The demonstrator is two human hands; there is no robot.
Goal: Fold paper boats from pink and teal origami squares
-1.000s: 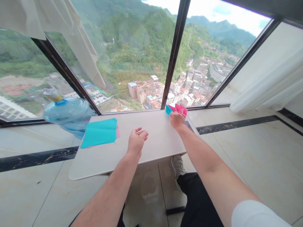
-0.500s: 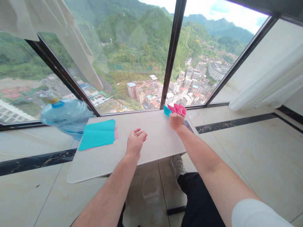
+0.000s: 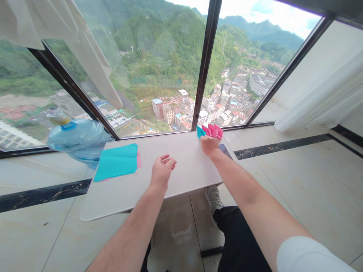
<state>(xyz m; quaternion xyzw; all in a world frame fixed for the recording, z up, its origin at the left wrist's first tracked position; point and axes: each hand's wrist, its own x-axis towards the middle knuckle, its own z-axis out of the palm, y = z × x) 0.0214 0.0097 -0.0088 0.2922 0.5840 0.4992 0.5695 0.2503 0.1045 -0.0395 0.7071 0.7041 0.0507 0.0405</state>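
My right hand (image 3: 209, 145) reaches to the far right corner of the small white table (image 3: 181, 181), its fingers against a cluster of folded paper pieces, pink (image 3: 214, 130) and one teal (image 3: 200, 132). The fingers point away from me and I cannot see whether they grip a piece. My left hand (image 3: 162, 170) hovers over the table's middle, fingers loosely curled, holding nothing. A stack of teal paper sheets (image 3: 117, 161) with pink sheets under it lies at the table's left.
A large blue water jug (image 3: 78, 139) lies on its side by the window, left of the table. Glass panes with a dark frame post (image 3: 203, 64) stand right behind the table. White curtains (image 3: 317, 98) hang at the right. My shoe (image 3: 212, 196) shows under the table.
My right hand has shifted slightly left along the folded pieces. The left hand has barely moved. The view drifted a little.
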